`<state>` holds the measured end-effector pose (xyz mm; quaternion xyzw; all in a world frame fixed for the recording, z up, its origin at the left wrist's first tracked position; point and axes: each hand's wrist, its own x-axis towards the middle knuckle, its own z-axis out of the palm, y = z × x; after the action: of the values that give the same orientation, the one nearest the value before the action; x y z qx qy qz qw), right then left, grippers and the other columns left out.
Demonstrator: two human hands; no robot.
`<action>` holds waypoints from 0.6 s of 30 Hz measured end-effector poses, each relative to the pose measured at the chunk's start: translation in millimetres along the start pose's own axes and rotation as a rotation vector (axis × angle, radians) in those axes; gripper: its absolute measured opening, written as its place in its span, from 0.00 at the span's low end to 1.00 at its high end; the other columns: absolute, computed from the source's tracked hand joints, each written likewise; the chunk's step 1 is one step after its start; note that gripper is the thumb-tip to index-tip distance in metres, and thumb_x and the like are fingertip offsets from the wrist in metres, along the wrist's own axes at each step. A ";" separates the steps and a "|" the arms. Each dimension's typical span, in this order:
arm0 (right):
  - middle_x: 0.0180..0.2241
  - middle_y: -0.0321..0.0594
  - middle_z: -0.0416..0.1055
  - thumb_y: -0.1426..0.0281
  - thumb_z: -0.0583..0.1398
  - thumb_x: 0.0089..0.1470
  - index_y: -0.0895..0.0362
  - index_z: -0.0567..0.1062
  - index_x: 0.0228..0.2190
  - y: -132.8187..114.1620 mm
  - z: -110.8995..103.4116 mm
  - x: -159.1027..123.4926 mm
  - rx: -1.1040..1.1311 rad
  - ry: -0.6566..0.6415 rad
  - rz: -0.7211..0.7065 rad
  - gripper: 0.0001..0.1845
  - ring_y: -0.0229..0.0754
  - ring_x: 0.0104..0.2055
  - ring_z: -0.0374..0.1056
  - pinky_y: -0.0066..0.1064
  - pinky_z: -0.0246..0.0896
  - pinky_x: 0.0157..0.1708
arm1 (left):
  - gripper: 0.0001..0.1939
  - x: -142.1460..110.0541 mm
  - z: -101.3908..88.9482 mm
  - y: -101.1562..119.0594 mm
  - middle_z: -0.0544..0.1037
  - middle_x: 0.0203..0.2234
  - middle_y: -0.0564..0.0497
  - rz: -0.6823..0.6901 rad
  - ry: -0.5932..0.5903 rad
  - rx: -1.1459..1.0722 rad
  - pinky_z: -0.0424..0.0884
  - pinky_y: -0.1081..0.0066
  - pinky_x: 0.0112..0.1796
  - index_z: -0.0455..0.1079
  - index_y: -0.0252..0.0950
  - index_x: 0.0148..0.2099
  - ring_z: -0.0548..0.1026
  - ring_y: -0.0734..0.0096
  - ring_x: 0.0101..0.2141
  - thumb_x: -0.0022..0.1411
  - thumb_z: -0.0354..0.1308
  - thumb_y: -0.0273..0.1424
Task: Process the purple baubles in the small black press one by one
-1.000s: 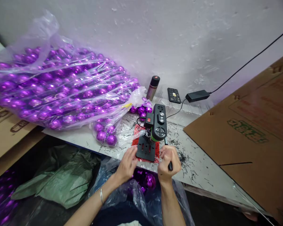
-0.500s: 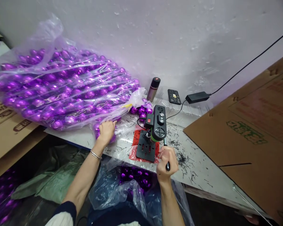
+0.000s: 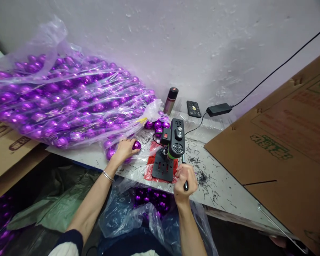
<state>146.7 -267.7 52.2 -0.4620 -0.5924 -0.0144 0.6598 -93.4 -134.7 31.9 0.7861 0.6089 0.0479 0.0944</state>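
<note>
A shiny purple ball [image 3: 136, 145] is held at the fingertips of my left hand [image 3: 124, 150], beside the mouth of a big clear bag [image 3: 69, 96] full of such balls. My right hand [image 3: 186, 180] is wrapped round the black-ended lever [image 3: 186, 186] of a small black machine [image 3: 177, 137]. The machine has two round vents, a red switch and a slotted black base plate [image 3: 162, 167]. Under that plate lies a red sheet [image 3: 149, 170]. More purple balls [image 3: 158, 125] rest loose behind the machine.
A dark-capped bottle [image 3: 171, 100], a phone [image 3: 193, 108] and a black power adapter [image 3: 219, 109] with a cable stand along the wall. Short black scraps [image 3: 202, 177] litter the table. Cardboard boxes [image 3: 282, 142] flank the right side. An open plastic bag [image 3: 149, 220] with purple balls lies at my lap.
My left hand has shifted slightly right, away from the bag mouth, and a purple ball now shows at its fingertips. My right hand stays on the lever. The view has shifted a little.
</note>
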 end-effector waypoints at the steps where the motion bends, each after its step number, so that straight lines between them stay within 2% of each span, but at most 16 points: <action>1: 0.24 0.35 0.66 0.77 0.52 0.65 0.54 0.66 0.23 0.2 -0.1 0.0 0.000 -0.004 0.000 0.18 0.38 0.29 0.67 0.33 0.60 0.30 | 0.23 4.0 3.3 1.2 0.79 0.47 0.37 0.020 -0.003 -0.016 0.71 0.58 0.49 0.69 0.35 0.58 0.78 0.47 0.48 0.65 0.62 0.39; 4: 0.24 0.35 0.66 0.77 0.52 0.65 0.54 0.66 0.23 0.1 -0.8 0.5 -0.004 -0.011 -0.006 0.18 0.38 0.29 0.67 0.33 0.60 0.31 | 0.23 13.6 14.3 4.4 0.76 0.49 0.39 0.061 -0.016 -0.052 0.72 0.60 0.48 0.67 0.35 0.57 0.78 0.52 0.47 0.60 0.64 0.29; 7: 0.24 0.34 0.65 0.77 0.52 0.65 0.54 0.66 0.23 -0.5 -1.2 1.6 -0.007 -0.016 -0.011 0.18 0.38 0.29 0.66 0.32 0.60 0.31 | 0.24 19.8 21.3 6.5 0.73 0.51 0.38 0.099 -0.014 -0.055 0.71 0.60 0.52 0.69 0.34 0.53 0.75 0.52 0.51 0.53 0.65 0.23; 11: 0.24 0.34 0.65 0.77 0.51 0.65 0.54 0.65 0.23 -1.0 -0.7 3.0 -0.010 -0.023 -0.020 0.18 0.37 0.29 0.66 0.32 0.59 0.30 | 0.25 21.4 23.1 10.7 0.74 0.50 0.39 0.168 0.015 -0.192 0.71 0.56 0.55 0.69 0.33 0.54 0.75 0.50 0.52 0.53 0.68 0.29; 14: 0.23 0.34 0.64 0.76 0.51 0.66 0.54 0.65 0.23 -1.5 -0.3 5.3 -0.010 -0.012 -0.026 0.18 0.38 0.28 0.65 0.33 0.59 0.29 | 0.26 18.0 21.1 17.3 0.77 0.46 0.41 0.105 0.043 -0.400 0.72 0.52 0.54 0.69 0.33 0.56 0.77 0.50 0.48 0.57 0.66 0.35; 16: 0.23 0.34 0.64 0.76 0.51 0.66 0.54 0.65 0.23 -2.6 -0.2 8.0 -0.016 -0.004 -0.032 0.18 0.37 0.27 0.65 0.32 0.57 0.29 | 0.27 13.5 18.2 23.0 0.79 0.45 0.43 0.009 0.089 -0.633 0.73 0.52 0.53 0.69 0.34 0.56 0.78 0.52 0.46 0.57 0.66 0.40; 18: 0.23 0.34 0.64 0.76 0.51 0.66 0.54 0.64 0.22 -4.2 -0.3 10.9 -0.021 0.001 -0.034 0.19 0.37 0.27 0.64 0.32 0.57 0.28 | 0.27 6.4 15.3 29.7 0.80 0.46 0.44 -0.078 0.122 -0.989 0.75 0.54 0.52 0.70 0.34 0.55 0.79 0.55 0.46 0.57 0.65 0.44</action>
<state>147.8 -264.5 63.5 -0.4589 -0.5997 -0.0319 0.6548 -60.7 -137.0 22.8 0.6195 0.5467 0.3732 0.4220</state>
